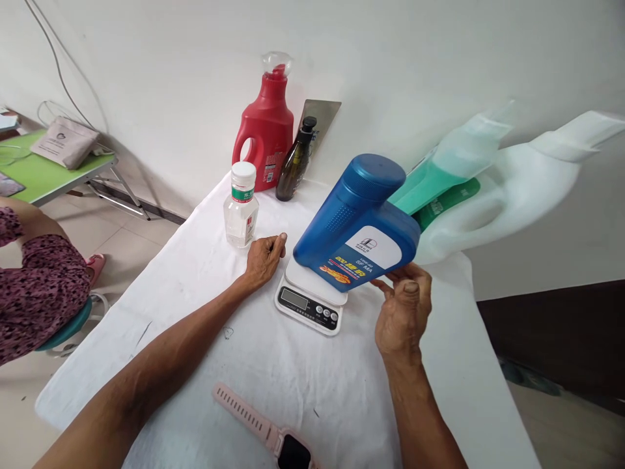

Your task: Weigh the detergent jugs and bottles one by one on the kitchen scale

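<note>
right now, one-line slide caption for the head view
Right hand tilts a blue bottle over a white kitchen scale while the left hand rests on the white cloth.

Bottle [359,225] tilted over scale [308,301]

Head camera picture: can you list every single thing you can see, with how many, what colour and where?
blue bottle: 1, blue, tilted over the scale, held
scale: 1, white, table middle
small bottle: 1, clear, green band, near left hand
red jug: 1, red, by the wall
dark bottle: 1, brown, beside red jug
green jug: 1, green, behind blue bottle
white jug: 1, white, far right
watch: 1, pink, near edge
table: 1, white cloth
other person: 1, patterned sleeve, left
left hand: resting beside scale
right hand: gripping blue bottle
</note>
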A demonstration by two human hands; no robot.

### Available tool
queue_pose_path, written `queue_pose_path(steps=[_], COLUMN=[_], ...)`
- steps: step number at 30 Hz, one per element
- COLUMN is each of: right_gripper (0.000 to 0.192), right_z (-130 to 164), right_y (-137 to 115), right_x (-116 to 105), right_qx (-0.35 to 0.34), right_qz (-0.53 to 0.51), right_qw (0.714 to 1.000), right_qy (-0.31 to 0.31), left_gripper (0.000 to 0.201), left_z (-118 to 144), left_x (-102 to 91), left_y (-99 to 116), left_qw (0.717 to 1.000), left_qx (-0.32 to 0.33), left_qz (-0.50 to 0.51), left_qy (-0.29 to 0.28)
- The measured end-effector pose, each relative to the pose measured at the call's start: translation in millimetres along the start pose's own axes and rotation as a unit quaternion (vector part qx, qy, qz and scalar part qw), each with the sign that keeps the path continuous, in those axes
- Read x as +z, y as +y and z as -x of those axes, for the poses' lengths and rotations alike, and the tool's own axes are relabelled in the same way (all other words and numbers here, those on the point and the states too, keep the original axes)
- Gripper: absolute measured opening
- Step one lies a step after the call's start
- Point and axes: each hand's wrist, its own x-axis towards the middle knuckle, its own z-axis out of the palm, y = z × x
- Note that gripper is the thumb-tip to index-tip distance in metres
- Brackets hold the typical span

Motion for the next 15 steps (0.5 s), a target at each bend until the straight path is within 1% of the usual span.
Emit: queue_pose_path(steps=[3, 5, 7, 11, 15], right_gripper=[0.084, 0.088, 0.081, 0.056, 0.05], right_z=[-15.5, -25.0, -31.6, -35.0, -30.7], right_y=[-29.6, -44.0, -50.4, -46.7, -43.7], right_x=[10.8, 19.3, 27.6, 39.6, 45.3], right_qx=[-0.017, -0.006, 0.011, 0.033, 0.032], right_qz=[-0.027, -0.016, -0.001, -0.01, -0.054], right_qw=[0.997, 0.996, 0.997, 0.999, 0.998], right_qy=[-0.069, -0.087, -0.078, -0.036, -0.002], left_gripper=[0.059, 0.059, 0.059, 0.061, 0.06], left_z=[-0.5, -0.8, -1.0, -1.1, -1.7], left_x=[-0.3, -0.5, -0.8, -1.3, -0.8], left_y=[-0.3, -0.5, -0.3, 0.5, -0.8], left_qw=[1.0, 1.0, 1.0, 1.0, 1.0], left_qx=[-0.001, 0.0, 0.001, 0.004, 0.003], left_qz=[-0.002, -0.002, 0.0, -0.001, 0.003], left_qy=[-0.001, 0.001, 0.002, 0.0, -0.001])
